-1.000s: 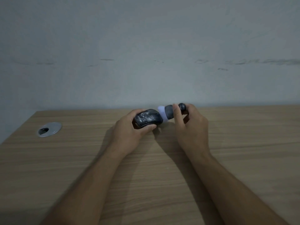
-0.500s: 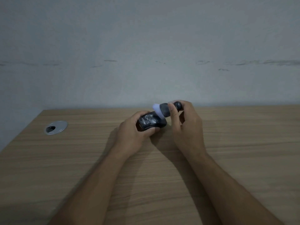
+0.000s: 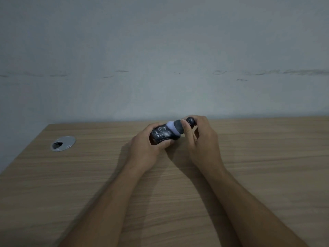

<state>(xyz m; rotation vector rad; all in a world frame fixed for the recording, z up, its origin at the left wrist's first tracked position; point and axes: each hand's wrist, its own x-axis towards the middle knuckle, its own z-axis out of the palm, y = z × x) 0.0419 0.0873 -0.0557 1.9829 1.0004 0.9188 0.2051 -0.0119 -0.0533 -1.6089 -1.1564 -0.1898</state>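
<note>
1. Position of the item. The small dark bottle [image 3: 162, 133] lies at 12 o'clock from my body, over the far half of the wooden desk [image 3: 89, 184]. It is tilted, with its base toward 8 o'clock and its top toward 2 o'clock. I cannot tell whether it touches the desk surface.

2. Left hand [image 3: 144, 148]. My fingers and thumb are curled round the bottle body (the part with pale, worn print), thumb on the near side.

3. Right hand [image 3: 203, 141]. My thumb presses along the near side of the dark cap [image 3: 179, 126], and my fingers wrap over its far end, where a round knob [image 3: 190, 120] shows between them. The cap is pinched between thumb and fingers.

4. Joint. A pale band [image 3: 170, 126] shows between the body and the cap.

5. Surroundings. A metal cable grommet [image 3: 62, 143] is set into the desk at 9 o'clock of the bottle, well apart from both hands. A grey wall [image 3: 160, 50] stands behind the desk at 12 o'clock.
</note>
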